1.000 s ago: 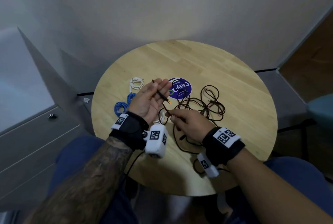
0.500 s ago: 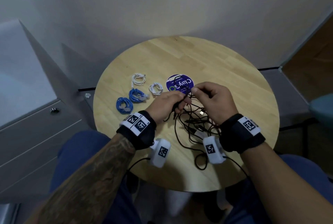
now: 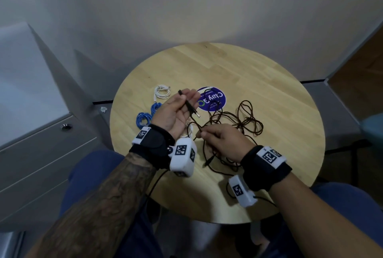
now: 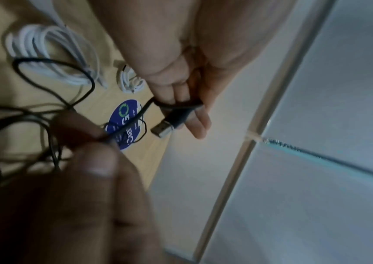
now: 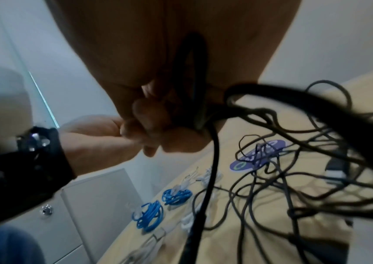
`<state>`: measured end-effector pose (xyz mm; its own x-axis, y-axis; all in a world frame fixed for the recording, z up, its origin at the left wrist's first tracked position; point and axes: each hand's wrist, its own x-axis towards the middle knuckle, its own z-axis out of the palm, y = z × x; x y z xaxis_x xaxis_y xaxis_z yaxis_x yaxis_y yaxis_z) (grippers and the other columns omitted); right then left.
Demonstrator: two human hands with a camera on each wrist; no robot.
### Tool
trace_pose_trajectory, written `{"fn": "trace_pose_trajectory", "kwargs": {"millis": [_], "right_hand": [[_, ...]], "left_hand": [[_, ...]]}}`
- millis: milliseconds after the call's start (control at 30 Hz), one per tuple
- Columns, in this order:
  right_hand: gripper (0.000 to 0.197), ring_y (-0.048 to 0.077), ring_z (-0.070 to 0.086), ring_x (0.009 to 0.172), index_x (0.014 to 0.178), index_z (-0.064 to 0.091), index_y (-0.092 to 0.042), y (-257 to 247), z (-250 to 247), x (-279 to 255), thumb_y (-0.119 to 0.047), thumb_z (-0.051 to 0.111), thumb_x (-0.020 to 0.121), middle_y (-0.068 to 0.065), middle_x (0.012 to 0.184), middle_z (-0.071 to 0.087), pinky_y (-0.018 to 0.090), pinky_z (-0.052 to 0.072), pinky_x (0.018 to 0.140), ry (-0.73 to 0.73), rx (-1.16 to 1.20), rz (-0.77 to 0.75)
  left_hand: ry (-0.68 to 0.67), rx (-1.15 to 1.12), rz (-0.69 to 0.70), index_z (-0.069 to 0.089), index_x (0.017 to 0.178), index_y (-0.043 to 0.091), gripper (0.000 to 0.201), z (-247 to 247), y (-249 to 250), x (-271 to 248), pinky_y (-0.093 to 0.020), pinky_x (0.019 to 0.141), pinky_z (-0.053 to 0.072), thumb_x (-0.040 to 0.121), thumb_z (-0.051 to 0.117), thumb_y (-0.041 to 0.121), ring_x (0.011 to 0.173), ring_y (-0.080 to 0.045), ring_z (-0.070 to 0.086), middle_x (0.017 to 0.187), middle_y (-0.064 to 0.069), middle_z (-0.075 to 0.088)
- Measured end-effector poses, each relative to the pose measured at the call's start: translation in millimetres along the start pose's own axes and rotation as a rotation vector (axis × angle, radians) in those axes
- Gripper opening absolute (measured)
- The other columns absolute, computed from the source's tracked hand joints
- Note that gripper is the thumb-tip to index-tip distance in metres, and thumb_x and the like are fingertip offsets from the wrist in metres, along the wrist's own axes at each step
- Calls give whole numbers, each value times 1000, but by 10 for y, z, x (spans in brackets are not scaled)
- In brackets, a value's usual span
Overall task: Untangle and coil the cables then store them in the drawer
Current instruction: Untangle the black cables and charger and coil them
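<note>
A long black cable [image 3: 245, 121] lies tangled on the round wooden table [image 3: 259, 75]. My left hand [image 3: 184, 104] is palm up above the table's left side. Its thumb and fingers hold the cable's end, and the USB plug [image 4: 162, 129] sticks out past the fingers. My right hand [image 3: 202, 134], nearer to me, pinches the same cable a short way down from the plug. The strand runs taut between the two hands. More loops of it hang under my right hand [image 5: 158, 125] in the right wrist view.
Two blue coiled cables [image 3: 143, 119] and a white coil [image 3: 162, 92] lie at the table's left. A second white coil [image 3: 189, 131] is partly hidden under my left hand. A purple sticker [image 3: 211, 98] marks the centre. A grey drawer cabinet [image 3: 41, 154] with a lock [image 3: 66, 126] stands left.
Half a second ago both hands met over the tangle by the sticker. Now my left hand has turned palm up with the plug end, and my right hand has drawn back toward me along the cable.
</note>
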<state>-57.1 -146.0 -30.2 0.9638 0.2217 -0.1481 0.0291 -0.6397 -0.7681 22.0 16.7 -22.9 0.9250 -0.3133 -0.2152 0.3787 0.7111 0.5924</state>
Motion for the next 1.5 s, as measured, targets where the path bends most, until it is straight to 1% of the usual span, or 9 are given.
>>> {"fn": "trace_pose_trajectory", "kwargs": {"millis": [200, 367, 600, 700, 933, 1067, 1167, 1233, 1500], "right_hand": [[14, 3, 45, 56, 81, 69, -16, -74, -231, -83, -22, 66, 93, -8, 60, 55, 24, 37, 57, 102, 17, -76], [6, 9, 63, 73, 88, 76, -16, 23, -445, -69, -15, 70, 91, -1, 79, 73, 26, 49, 72, 411, 184, -98], [13, 8, 67, 88, 102, 77, -25, 214, -342, 60, -25, 65, 95, -8, 93, 76, 28, 51, 82, 436, 229, -2], [17, -10, 59, 71, 107, 76, -26, 171, -235, 46, -27, 62, 97, -22, 79, 70, 15, 43, 71, 277, 164, 55], [20, 13, 64, 83, 100, 74, -22, 0, -169, -38, -36, 59, 98, -4, 90, 73, 34, 52, 79, 21, -109, -29], [16, 21, 58, 68, 91, 72, -15, -27, -243, -79, -28, 64, 94, 4, 72, 65, 41, 49, 68, 74, -78, -127], [14, 16, 59, 65, 91, 73, -17, 50, -315, -72, -29, 65, 92, 2, 71, 68, 42, 51, 68, 189, 10, -124], [12, 12, 66, 73, 92, 73, -24, 132, -397, -62, -32, 64, 90, -6, 77, 72, 41, 55, 72, 296, 23, -105], [19, -4, 57, 66, 108, 75, -26, 312, -368, 40, -33, 60, 98, -25, 68, 64, 24, 44, 70, 282, 102, -11]], "left_hand": [[97, 521, 207, 63, 104, 1, 20, -57, -175, 16, -34, 87, 55, 96, 46, -5, 81, -21, 72, 87, -12, 72], [-225, 1000, 55, 67, 93, 4, 25, 97, -304, -181, -29, 66, 49, 101, 44, 9, 60, -16, 60, 69, -8, 64], [-231, 323, -280, 57, 88, 2, 29, 208, -143, -233, -30, 63, 43, 94, 30, 10, 51, -11, 35, 58, 2, 38], [-163, 9, -215, 58, 100, 0, 27, 136, -24, -171, -32, 73, 52, 97, 34, 12, 60, -12, 49, 68, 1, 48], [84, 65, 85, 59, 105, 1, 19, -147, -67, 41, -37, 96, 50, 100, 41, 6, 89, -20, 68, 90, -10, 71], [84, 482, 202, 64, 100, -4, 16, -48, -226, -21, -32, 86, 56, 97, 48, -1, 80, -20, 71, 84, -8, 72], [-117, 996, 250, 68, 93, -3, 19, 48, -344, -182, -13, 72, 48, 97, 50, 2, 70, 1, 63, 79, 2, 68], [-227, 1142, 177, 65, 79, 6, 30, 117, -407, -259, -16, 63, 44, 101, 46, 11, 60, -4, 55, 67, 1, 61], [-120, 211, -325, 56, 77, 6, 27, 219, -128, -253, -29, 62, 45, 94, 39, 18, 45, -11, 33, 51, 5, 33]]}}
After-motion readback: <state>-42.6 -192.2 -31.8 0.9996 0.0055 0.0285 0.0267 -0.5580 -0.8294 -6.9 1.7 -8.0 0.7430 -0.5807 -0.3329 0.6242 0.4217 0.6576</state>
